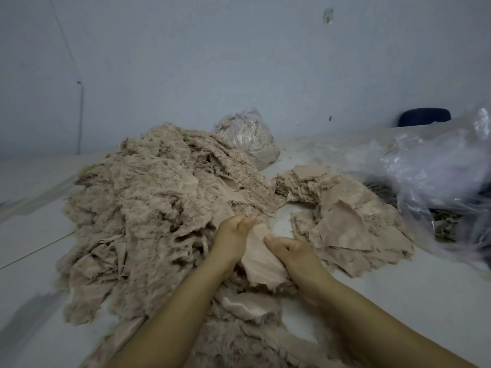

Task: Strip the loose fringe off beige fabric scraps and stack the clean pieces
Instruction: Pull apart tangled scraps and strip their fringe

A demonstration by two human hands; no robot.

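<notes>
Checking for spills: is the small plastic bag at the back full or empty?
Full: the small plastic bag bulges with beige scraps. Whether it is tied, cannot tell.

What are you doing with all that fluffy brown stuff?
A person is cleaning up beige fabric scraps. Both hands, the left hand and the right hand, pinch one smooth scrap between them. To the left lies a big pile of fringed scraps. To the right sits a smaller stack of cleaner pieces. Clear plastic bags lie further right.
</notes>
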